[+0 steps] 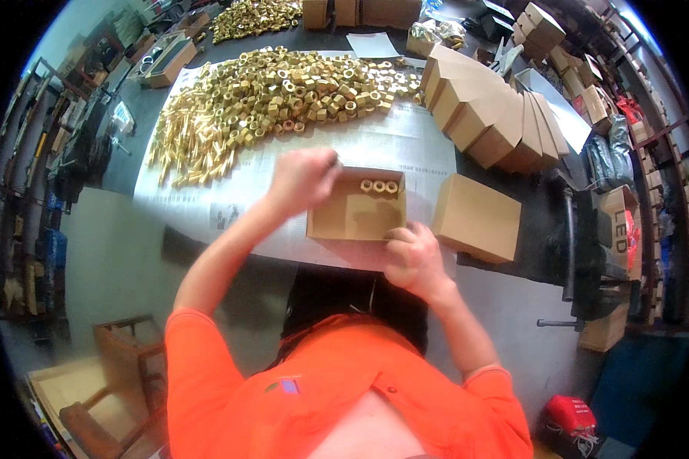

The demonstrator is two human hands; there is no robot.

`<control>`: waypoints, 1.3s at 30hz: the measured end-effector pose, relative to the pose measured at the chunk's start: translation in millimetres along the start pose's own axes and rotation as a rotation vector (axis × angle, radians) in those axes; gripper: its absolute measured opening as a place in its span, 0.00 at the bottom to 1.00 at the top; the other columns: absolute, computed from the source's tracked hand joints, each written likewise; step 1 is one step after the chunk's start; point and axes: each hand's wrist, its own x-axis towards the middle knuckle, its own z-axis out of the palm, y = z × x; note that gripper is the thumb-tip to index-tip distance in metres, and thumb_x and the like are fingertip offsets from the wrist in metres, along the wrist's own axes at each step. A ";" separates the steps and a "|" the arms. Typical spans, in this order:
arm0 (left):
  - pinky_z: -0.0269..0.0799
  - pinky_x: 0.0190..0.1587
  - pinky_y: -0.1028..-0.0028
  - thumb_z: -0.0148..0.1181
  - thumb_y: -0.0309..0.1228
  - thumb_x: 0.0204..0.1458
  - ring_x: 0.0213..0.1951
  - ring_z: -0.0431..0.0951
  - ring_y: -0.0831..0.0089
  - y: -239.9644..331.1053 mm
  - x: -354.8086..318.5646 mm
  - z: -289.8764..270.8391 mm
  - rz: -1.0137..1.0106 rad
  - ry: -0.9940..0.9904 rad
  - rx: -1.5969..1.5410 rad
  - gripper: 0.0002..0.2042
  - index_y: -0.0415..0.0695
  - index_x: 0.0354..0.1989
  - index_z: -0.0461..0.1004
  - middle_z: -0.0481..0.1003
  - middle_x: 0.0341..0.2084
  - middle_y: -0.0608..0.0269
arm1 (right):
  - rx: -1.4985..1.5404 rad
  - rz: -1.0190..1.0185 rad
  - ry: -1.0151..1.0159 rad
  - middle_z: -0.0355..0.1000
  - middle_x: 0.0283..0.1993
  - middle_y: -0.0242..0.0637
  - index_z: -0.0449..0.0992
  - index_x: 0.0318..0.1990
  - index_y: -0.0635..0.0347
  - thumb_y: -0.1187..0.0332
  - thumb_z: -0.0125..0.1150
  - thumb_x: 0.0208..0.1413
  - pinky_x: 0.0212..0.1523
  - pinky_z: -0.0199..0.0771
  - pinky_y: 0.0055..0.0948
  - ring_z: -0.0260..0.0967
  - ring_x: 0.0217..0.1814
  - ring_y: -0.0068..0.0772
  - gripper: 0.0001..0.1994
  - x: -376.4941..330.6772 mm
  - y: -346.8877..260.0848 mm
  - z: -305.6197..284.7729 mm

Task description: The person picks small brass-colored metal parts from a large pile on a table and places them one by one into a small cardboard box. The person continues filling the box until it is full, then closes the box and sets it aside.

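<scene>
An open cardboard box (354, 238) rests on the paper-covered table in front of me. Three brass nuts (379, 187) stand in a row inside it, along the far wall at the right. My left hand (305, 182), slightly blurred, is closed above the box's left edge; what its fingers hold, if anything, cannot be made out. My right hand (415, 258) is curled around the near right corner of the box. Beyond the box lies a large heap of brass nuts (298, 88), with slender brass pieces (195, 145) at its left end.
A closed cardboard box (478, 217) sits just right of the open one. Several flat-sided cardboard boxes (494, 115) lean in a fanned row behind it. Another brass heap (256, 19) lies at the far edge. A wooden chair (130, 359) stands at lower left.
</scene>
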 end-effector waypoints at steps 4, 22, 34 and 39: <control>0.72 0.30 0.58 0.57 0.34 0.50 0.26 0.77 0.54 19.1 -10.9 35.1 0.062 -0.145 0.129 0.08 0.42 0.27 0.73 0.76 0.23 0.54 | 0.002 -0.003 0.000 0.73 0.39 0.38 0.78 0.28 0.60 0.68 0.60 0.30 0.52 0.68 0.46 0.66 0.47 0.55 0.12 1.7 -3.2 -3.7; 0.73 0.32 0.55 0.54 0.28 0.44 0.28 0.77 0.51 14.2 -0.4 56.6 0.029 -0.258 0.140 0.05 0.41 0.24 0.72 0.75 0.21 0.50 | 0.008 -0.009 0.007 0.73 0.42 0.38 0.78 0.29 0.61 0.67 0.60 0.30 0.53 0.68 0.46 0.66 0.50 0.55 0.14 -0.7 1.8 0.4; 0.72 0.29 0.59 0.60 0.34 0.49 0.26 0.79 0.54 -7.0 14.7 16.3 -0.038 0.040 -0.095 0.07 0.44 0.31 0.77 0.76 0.21 0.50 | -0.004 -0.012 0.006 0.74 0.42 0.38 0.79 0.30 0.61 0.68 0.61 0.30 0.52 0.68 0.44 0.66 0.49 0.53 0.14 -0.8 -0.4 -2.6; 0.75 0.30 0.60 0.61 0.36 0.48 0.27 0.80 0.55 -89.5 29.6 20.7 -0.306 0.022 0.122 0.11 0.45 0.37 0.77 0.78 0.23 0.53 | -0.008 0.008 -0.038 0.74 0.42 0.37 0.77 0.29 0.61 0.68 0.61 0.30 0.49 0.69 0.43 0.66 0.47 0.53 0.13 -0.5 0.6 -1.3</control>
